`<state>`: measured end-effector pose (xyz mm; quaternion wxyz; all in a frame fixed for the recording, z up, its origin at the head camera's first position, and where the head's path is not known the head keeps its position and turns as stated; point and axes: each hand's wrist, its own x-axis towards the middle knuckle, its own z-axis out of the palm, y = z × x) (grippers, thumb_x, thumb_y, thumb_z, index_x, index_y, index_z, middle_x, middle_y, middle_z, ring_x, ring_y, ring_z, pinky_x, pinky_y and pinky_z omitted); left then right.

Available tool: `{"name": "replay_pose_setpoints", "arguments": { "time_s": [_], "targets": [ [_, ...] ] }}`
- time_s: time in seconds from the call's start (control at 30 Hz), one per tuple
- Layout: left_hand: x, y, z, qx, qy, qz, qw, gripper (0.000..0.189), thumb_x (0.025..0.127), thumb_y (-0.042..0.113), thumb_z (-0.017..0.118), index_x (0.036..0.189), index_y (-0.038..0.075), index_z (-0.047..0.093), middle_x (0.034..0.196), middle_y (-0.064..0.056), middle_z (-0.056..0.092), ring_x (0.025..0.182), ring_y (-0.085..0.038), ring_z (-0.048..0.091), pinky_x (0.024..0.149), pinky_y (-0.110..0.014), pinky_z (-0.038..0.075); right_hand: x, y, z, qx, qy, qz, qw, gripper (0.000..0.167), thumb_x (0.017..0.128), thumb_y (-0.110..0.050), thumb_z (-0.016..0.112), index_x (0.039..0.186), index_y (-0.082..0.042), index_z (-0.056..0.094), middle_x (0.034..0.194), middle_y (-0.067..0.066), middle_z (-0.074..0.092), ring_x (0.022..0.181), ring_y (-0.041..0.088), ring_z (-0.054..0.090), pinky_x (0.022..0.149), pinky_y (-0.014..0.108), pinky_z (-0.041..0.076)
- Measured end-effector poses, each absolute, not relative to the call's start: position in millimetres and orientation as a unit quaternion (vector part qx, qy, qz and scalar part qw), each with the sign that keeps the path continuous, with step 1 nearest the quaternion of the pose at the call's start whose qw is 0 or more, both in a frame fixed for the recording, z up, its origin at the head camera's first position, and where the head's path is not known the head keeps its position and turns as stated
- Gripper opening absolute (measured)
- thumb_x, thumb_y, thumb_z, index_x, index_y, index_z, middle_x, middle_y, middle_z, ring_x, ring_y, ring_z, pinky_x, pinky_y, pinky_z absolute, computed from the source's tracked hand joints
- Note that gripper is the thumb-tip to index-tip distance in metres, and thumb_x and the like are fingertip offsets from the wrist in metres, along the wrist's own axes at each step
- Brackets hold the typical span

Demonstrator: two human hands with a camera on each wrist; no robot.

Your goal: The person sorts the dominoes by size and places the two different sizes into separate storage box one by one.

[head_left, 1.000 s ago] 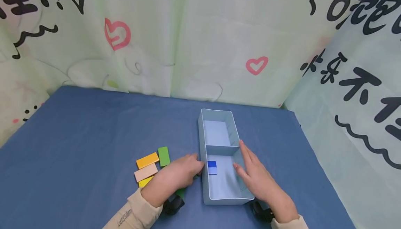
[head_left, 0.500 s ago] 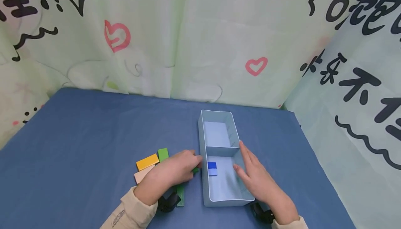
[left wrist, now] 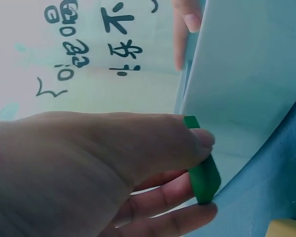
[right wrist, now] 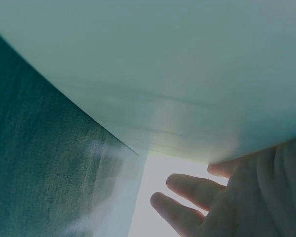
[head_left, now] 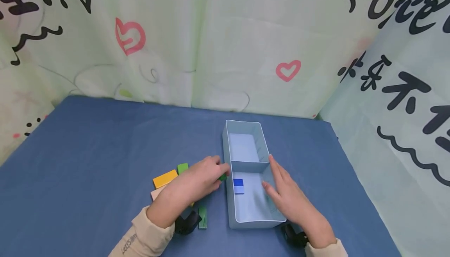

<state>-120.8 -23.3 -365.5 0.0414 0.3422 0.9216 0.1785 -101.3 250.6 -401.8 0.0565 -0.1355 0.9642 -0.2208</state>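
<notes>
My left hand (head_left: 198,182) pinches a green block (left wrist: 204,182) between thumb and fingers, at the outer side of the box's left wall. In the head view only a small part of that block shows past the fingers. The light blue box (head_left: 232,210) has two compartments. Its near compartment holds a dark blue block (head_left: 238,182) and a lighter blue block (head_left: 239,190) side by side against the left wall. My right hand (head_left: 288,198) lies along the box's right wall, fingers straight, thumb reaching over the rim. Those extended fingers also appear beside the wall in the right wrist view.
Left of the box, partly behind my left forearm, lie an orange block (head_left: 165,179), a pale tan block (head_left: 156,192) and a light green block (head_left: 182,168). A dark green block (head_left: 202,218) lies near my left wrist. A printed curtain (head_left: 218,46) hangs behind the blue table (head_left: 123,143).
My left hand has lifted the green block and moved up beside the box wall. The dark green block near the wrist has come into fuller view. My right hand stays against the box.
</notes>
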Motion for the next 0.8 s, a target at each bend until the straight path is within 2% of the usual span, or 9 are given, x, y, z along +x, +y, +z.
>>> {"name": "replay_pose_setpoints", "arguments": {
  "time_s": [0.37, 0.63, 0.8],
  "targets": [
    [-114, -18, -359, 0.351, 0.916, 0.194, 0.012, 0.025, 0.091, 0.006, 0.069, 0.115, 0.016, 0.068, 0.101, -0.004, 0.06, 0.089, -0.018, 0.054, 0.073, -0.027, 0.05, -101, 251, -401, -0.124, 0.965, -0.221, 0.06, 0.073, 0.105, -0.038, 0.045, 0.161, -0.017, 0.003, 0.164, 0.019, 0.019, 0.148, 0.043, 0.024, 0.111, 0.066, 0.029],
    [-108, -11, -355, 0.383, 0.905, 0.187, -0.02, 0.023, 0.091, 0.006, 0.068, 0.112, 0.016, 0.067, 0.097, -0.002, 0.059, 0.085, -0.015, 0.053, 0.068, -0.022, 0.048, -101, 253, -401, -0.125, 0.965, -0.223, 0.056, 0.074, 0.105, -0.038, 0.046, 0.161, -0.016, 0.004, 0.163, 0.02, 0.02, 0.148, 0.044, 0.025, 0.11, 0.067, 0.03],
    [-102, 3, -349, 0.424, 0.89, 0.167, -0.017, 0.023, 0.094, 0.01, 0.067, 0.116, 0.017, 0.067, 0.097, -0.001, 0.06, 0.084, -0.012, 0.052, 0.066, -0.016, 0.046, -100, 253, -401, -0.125, 0.962, -0.233, 0.067, 0.073, 0.105, -0.039, 0.046, 0.161, -0.016, 0.004, 0.163, 0.02, 0.02, 0.148, 0.044, 0.026, 0.108, 0.067, 0.032]
  ]
}}
